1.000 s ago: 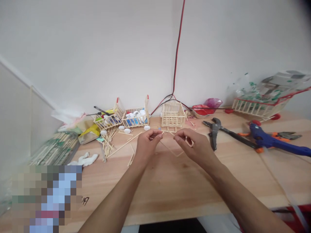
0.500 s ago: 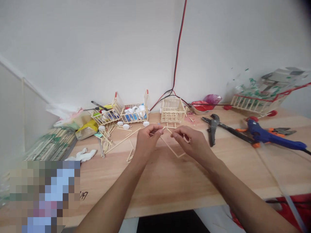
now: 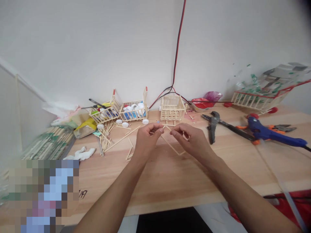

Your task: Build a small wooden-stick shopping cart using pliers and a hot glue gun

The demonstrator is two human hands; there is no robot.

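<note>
My left hand (image 3: 147, 139) and my right hand (image 3: 190, 139) are held close together over the wooden table (image 3: 170, 174), both with fingertips pinched. Between them they hold a thin wooden stick frame (image 3: 173, 147) whose long sticks slant down to the table under my right hand. Just behind the hands stands a small open basket made of sticks (image 3: 172, 109).
Two stick carts with white bottle caps (image 3: 121, 111) and loose sticks (image 3: 114, 137) lie at the back left. Pliers (image 3: 213, 124) and a blue glue gun (image 3: 269, 133) lie to the right, a larger stick cart (image 3: 259, 98) behind them. A red and black cable (image 3: 177, 55) hangs down the wall.
The view has shifted slightly upward. My hands have drawn a little closer together, still pinching the stick frame, which now shows more clearly below my right hand.
</note>
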